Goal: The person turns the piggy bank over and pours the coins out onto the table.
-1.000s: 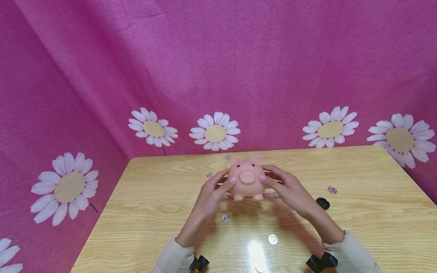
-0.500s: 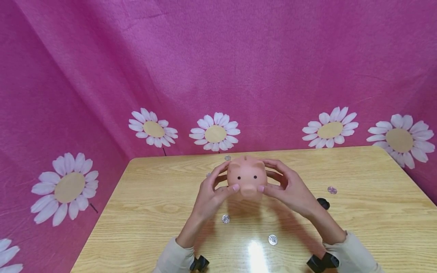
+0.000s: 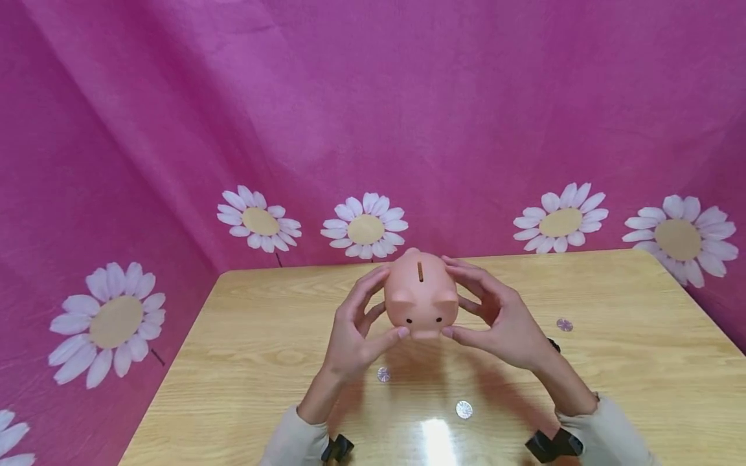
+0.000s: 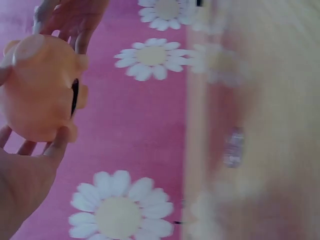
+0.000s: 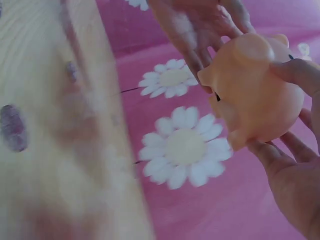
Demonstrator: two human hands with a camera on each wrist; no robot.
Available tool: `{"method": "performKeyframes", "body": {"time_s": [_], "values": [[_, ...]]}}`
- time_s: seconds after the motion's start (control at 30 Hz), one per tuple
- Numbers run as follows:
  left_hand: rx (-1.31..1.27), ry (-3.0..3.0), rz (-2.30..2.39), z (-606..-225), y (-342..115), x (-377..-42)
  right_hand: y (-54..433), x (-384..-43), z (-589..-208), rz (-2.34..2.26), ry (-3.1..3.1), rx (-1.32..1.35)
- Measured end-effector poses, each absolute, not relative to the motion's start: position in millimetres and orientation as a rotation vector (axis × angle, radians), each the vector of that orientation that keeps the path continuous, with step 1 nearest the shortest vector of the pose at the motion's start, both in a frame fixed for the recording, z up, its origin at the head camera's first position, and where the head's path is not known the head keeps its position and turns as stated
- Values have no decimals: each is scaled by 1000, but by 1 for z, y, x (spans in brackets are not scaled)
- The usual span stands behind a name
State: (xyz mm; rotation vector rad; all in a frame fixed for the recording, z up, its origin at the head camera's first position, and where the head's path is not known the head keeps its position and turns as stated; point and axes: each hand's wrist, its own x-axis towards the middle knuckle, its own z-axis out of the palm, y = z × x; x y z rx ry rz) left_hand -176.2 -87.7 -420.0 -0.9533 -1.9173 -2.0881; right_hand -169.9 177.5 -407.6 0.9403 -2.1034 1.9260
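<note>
A pink piggy bank [image 3: 421,291] is held up above the wooden table, tipped so its coin slot [image 3: 420,272] and the top of its head face the head camera. My left hand [image 3: 355,327] grips one side of it, thumb beside the snout and fingers spread round the body. On the other side my right hand [image 3: 501,317] grips it the same way. Both wrist views show the piggy bank [image 4: 40,90] lifted, with a dark opening [image 4: 75,97] on its underside between the feet.
Silver coins lie on the wooden table [image 3: 256,362]: one coin [image 3: 463,409] in front, another coin [image 3: 383,375] near the left wrist, a third coin [image 3: 564,325] at the right. A black round piece [image 3: 554,345] is partly behind the right forearm. A pink flowered cloth [image 3: 466,129] hangs behind.
The piggy bank has tipped forward between both hands: its face and feet showed before, now its top and slot do. It covers the coins at the back left. Both hands still hold it.
</note>
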Motion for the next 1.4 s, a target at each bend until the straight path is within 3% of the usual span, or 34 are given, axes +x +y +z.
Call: {"method": "performKeyframes", "body": {"time_s": [0.5,0.9,1.4], "values": [[-796,-2120,-2071,-420,-88,-179,179,-177,-418,1913,-2234,815],[-848,-2177,-2006,-421,-93,-181,174,-172,-414,1915,-2349,610],[-423,-2513,-1910,-422,-86,-178,172,-171,-411,1890,-2620,427]]}}
